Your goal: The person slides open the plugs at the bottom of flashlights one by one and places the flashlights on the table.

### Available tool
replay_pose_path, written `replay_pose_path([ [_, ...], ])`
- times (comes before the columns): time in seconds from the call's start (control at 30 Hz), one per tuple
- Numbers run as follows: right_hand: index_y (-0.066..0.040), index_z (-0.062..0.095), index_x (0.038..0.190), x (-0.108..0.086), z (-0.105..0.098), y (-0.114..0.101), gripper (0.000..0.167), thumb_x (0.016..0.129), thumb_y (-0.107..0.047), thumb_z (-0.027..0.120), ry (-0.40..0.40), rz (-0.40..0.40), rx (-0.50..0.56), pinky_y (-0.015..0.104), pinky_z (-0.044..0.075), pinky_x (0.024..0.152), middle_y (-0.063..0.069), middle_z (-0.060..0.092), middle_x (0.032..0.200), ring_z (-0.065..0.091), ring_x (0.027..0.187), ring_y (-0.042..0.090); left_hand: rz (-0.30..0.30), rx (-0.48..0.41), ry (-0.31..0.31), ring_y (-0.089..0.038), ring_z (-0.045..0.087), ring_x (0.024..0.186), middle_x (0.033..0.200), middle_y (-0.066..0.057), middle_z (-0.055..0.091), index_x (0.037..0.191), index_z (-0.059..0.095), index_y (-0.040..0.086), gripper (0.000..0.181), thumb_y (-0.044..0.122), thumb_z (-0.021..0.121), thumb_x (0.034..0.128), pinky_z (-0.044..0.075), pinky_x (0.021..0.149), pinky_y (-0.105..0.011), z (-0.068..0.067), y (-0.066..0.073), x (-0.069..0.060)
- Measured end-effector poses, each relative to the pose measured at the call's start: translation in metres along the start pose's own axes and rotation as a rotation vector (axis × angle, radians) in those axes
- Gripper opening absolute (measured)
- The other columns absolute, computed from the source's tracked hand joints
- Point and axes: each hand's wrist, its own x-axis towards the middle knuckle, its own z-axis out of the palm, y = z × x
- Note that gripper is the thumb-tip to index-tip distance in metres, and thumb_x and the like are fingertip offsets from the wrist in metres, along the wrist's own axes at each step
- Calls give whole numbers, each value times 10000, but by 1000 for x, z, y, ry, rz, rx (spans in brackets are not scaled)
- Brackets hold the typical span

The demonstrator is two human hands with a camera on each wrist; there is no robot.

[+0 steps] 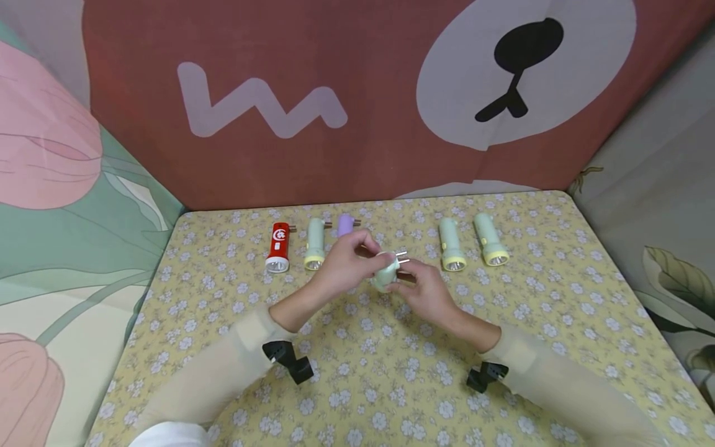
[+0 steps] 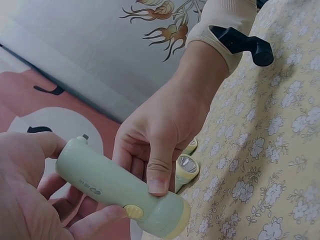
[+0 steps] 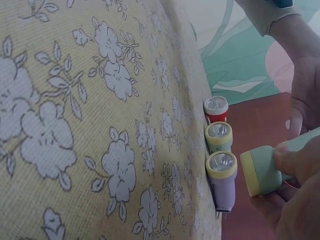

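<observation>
A pale green flashlight [image 1: 384, 277] with a yellow rim is between my two hands over the middle of the table. Two metal plug prongs [image 1: 403, 261] stick out at its tail end. My left hand [image 1: 349, 261] holds the body toward the tail; in the left wrist view a digit lies against the yellow switch [image 2: 133, 211]. My right hand [image 1: 429, 293] grips near the lamp head, its thumb [image 2: 158, 180] pressing on the barrel. In the right wrist view the yellow-rimmed head [image 3: 260, 171] juts out past the right fingers.
Behind my left hand stand a red flashlight [image 1: 279, 248], a green one [image 1: 315, 243] and a purple one [image 1: 345, 225], all with prongs out. Two more green flashlights [image 1: 451, 243] [image 1: 489, 239] lie at the back right. A flowered cloth [image 1: 380, 385] covers the table; printed curtains surround it.
</observation>
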Motion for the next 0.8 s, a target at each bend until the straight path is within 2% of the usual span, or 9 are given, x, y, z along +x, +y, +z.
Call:
replay_pose_path([
  [0.27,41,694,1175,0,-1,2,396,799,90,809,6,0,5,406,574,940,186,685,1247,675,1134,334,-4,-9,-6,-174,675,877,978,-76,686,887,627,56,182,167,764,935,589,685,-293,0,-2,1],
  [0.47,14,698,1208,1,-4,2,413,814,51,814,8,28,32,425,575,941,172,681,1263,672,1131,336,15,-51,-21,-187,662,893,995,-82,671,919,640,49,167,174,744,957,596,711,-317,-3,-5,3],
  [0.67,5,701,1214,3,-7,-1,402,831,-12,824,-1,64,23,479,576,932,163,689,1238,679,1102,335,40,-88,-74,-208,675,943,1082,-107,697,1013,649,29,145,165,694,993,618,790,-388,-8,-6,5],
  [0.8,-17,711,1205,4,-10,-4,392,833,-42,832,-6,64,20,505,576,923,137,708,1203,685,1085,304,49,-97,-81,-223,675,956,1099,-123,678,1073,659,6,164,148,687,997,619,816,-439,-10,-6,6],
])
